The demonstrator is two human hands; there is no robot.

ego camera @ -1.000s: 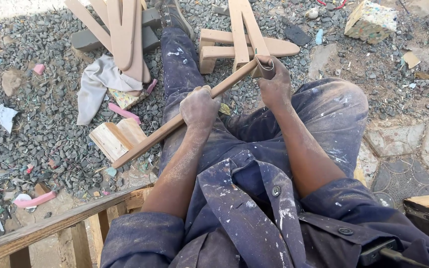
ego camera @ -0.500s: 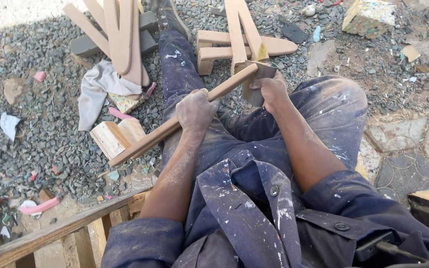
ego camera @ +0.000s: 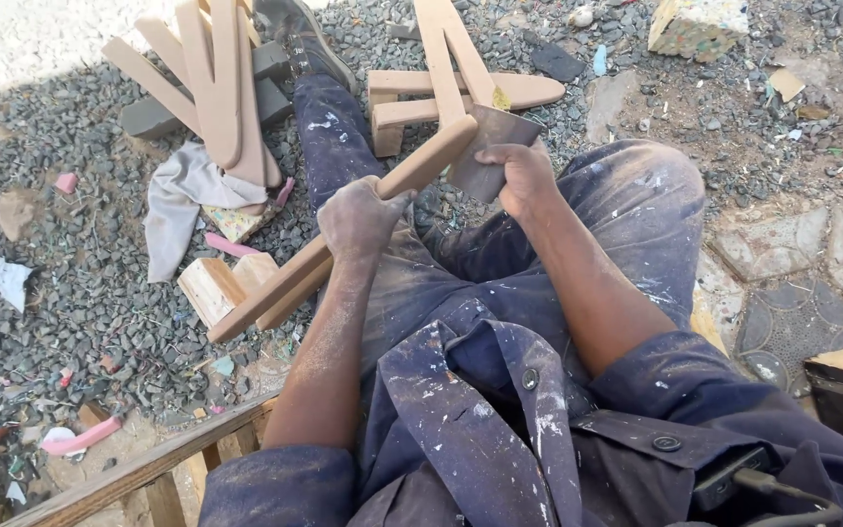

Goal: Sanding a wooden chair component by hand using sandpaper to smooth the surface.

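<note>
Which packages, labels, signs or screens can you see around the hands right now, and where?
None that I can make out.
Scraps of paper lie on the gravel far left, white, crumpled, unmarked.
A dark device at bottom right shows no readable screen.

- Open gravel (ego camera: 80, 244) off to the left, passable between cloth (ego camera: 173, 200) and wood block (ego camera: 212, 288).
- Ahead, blocked by stacked wooden pieces (ego camera: 212, 78) and a wooden frame (ego camera: 441, 83).
- Near-left closed off by a timber rail (ego camera: 148, 468).
- Right side, bare paving stones (ego camera: 782, 254), open.
</note>
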